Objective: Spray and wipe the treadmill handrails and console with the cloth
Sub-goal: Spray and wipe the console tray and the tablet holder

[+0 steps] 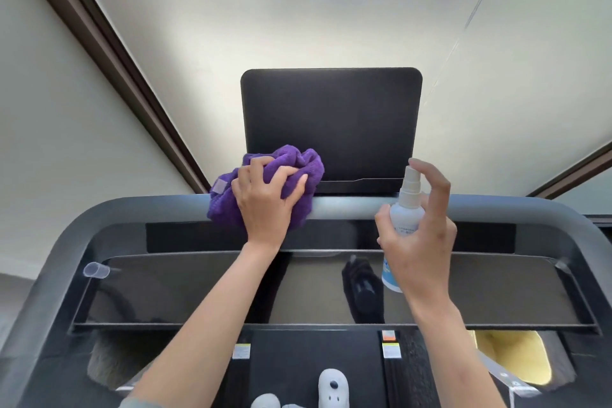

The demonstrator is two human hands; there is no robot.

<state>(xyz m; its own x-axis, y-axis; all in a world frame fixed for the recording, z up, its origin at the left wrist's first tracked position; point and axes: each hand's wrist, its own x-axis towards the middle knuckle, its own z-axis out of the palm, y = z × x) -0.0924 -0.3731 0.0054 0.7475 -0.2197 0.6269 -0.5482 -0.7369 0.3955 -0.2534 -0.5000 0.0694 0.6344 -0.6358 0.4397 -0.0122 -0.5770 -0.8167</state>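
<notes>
A person's two bare arms reach up from 6 o'clock over a treadmill's glossy black console [198,291]. The right hand [420,242], at 4 o'clock, grips a white spray bottle [405,209] upright, forefinger raised above its nozzle. The left hand [268,202], near centre, clutches a bunched purple cloth [288,166] pressed onto the grey handrail [351,205]. Beyond, toward 12 o'clock, stands the dark screen [331,119].

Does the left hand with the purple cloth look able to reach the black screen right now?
Probably yes: the left hand presses the bunched purple cloth at the black rectangular screen's lower corner, nothing between.
</notes>
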